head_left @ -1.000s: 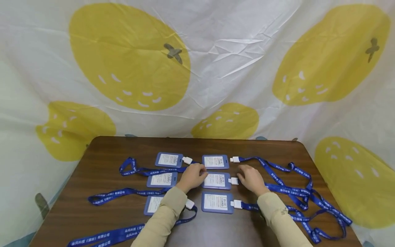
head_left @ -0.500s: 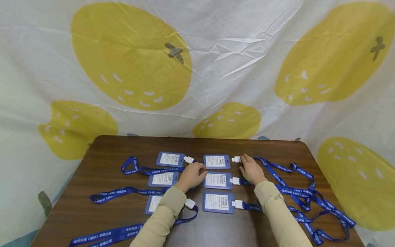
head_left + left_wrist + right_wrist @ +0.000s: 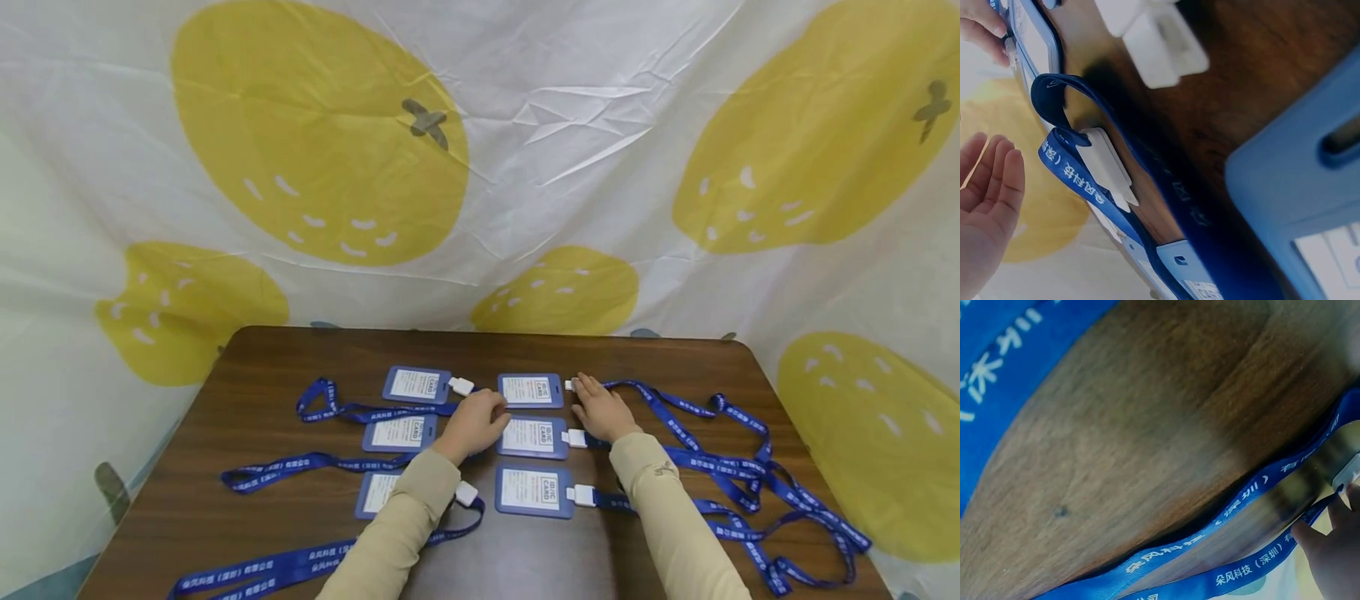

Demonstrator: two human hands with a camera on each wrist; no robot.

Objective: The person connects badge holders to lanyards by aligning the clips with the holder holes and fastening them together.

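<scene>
My right hand point(image 3: 603, 410) lies over the white clip point(image 3: 570, 385) and blue lanyard point(image 3: 637, 387) of the far right badge holder point(image 3: 530, 390). Its fingers touch the clip, fairly straight. The right wrist view shows that hand point(image 3: 1332, 544) against the blue strap point(image 3: 1260, 562). My left hand point(image 3: 474, 423) hovers between the two columns of badge holders, near the middle right badge holder point(image 3: 532, 437). In the left wrist view this hand point(image 3: 988, 200) has loosely bent fingers around nothing, beside a lanyard loop point(image 3: 1072, 169) and its white clip point(image 3: 1107, 165).
Three badge holders form the left column, including the far left one point(image 3: 417, 384); their lanyards point(image 3: 277, 473) stretch leftward. At the right, several straps lie tangled point(image 3: 750, 475) on the brown table point(image 3: 517, 558). A lemon-print cloth point(image 3: 555, 208) hangs behind.
My right hand has gone from beside the middle right clip up to the far right clip. That clip now sits slightly closer to its badge holder. My left hand stays nearly in place.
</scene>
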